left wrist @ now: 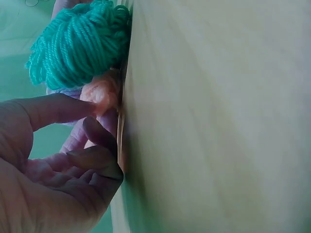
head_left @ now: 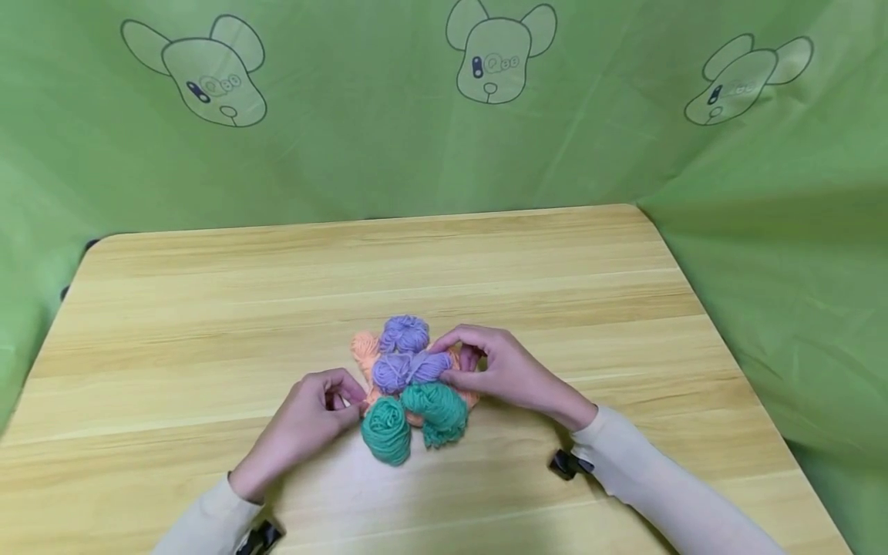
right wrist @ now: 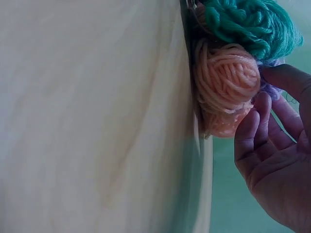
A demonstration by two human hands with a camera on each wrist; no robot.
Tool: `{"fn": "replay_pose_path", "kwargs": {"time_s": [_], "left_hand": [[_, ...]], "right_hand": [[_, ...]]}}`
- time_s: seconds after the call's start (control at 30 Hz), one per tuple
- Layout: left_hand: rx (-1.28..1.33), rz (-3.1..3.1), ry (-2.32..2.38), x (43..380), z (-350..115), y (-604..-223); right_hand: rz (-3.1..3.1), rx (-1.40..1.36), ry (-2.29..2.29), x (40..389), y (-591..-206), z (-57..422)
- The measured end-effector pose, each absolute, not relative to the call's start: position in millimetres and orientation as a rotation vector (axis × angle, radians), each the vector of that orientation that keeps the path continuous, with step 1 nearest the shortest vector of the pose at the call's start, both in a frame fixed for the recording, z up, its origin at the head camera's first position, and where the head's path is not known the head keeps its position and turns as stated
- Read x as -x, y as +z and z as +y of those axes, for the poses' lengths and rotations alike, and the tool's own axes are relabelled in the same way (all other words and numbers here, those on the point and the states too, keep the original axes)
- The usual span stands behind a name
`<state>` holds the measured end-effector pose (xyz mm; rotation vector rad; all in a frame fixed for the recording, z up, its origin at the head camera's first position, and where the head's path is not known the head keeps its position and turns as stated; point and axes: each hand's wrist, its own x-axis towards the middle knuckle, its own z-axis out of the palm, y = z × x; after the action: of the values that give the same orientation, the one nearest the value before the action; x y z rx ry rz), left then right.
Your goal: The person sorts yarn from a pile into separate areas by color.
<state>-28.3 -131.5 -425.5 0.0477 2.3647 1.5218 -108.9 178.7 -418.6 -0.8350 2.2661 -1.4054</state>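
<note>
A heap of small yarn balls lies near the middle of the table. My left hand (head_left: pixel 312 416) is at its left side, thumb and forefinger pinching the edge of some peach yarn (left wrist: pixel 102 92) beside a green yarn ball (head_left: pixel 386 432). From the right, my right hand (head_left: pixel 509 372) pinches the end of a purple yarn skein (head_left: pixel 411 371), which lies across the top, drawn in at its middle. Behind it sits another purple yarn ball (head_left: pixel 405 334). A second green skein (head_left: pixel 438 412) rests at the front right. Peach yarn balls (right wrist: pixel 227 76) form the bottom, partly hidden.
The light wood table (head_left: pixel 208 308) stretches out around the heap. A green cloth (head_left: pixel 375 154) with printed animal heads hangs behind it and at the sides. A dark wrist strap piece (head_left: pixel 570 465) sits by the right sleeve.
</note>
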Motion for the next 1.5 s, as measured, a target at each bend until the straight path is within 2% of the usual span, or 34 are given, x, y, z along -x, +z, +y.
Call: {"fn": "replay_pose_path", "kwargs": {"time_s": [0.73, 1.13, 1.5], "left_hand": [[0.126, 2.359, 1.559, 25, -140, -421], [0.044, 2.447, 1.467, 28, -131, -421], [0.121, 2.472, 1.496, 28, -129, -419]], "right_hand": [[2.229, 0.712, -1.524, 105, -415, 179], [2.22, 0.677, -1.598, 105, -414, 183], [2.265, 0.613, -1.649, 105, -413, 191]]}}
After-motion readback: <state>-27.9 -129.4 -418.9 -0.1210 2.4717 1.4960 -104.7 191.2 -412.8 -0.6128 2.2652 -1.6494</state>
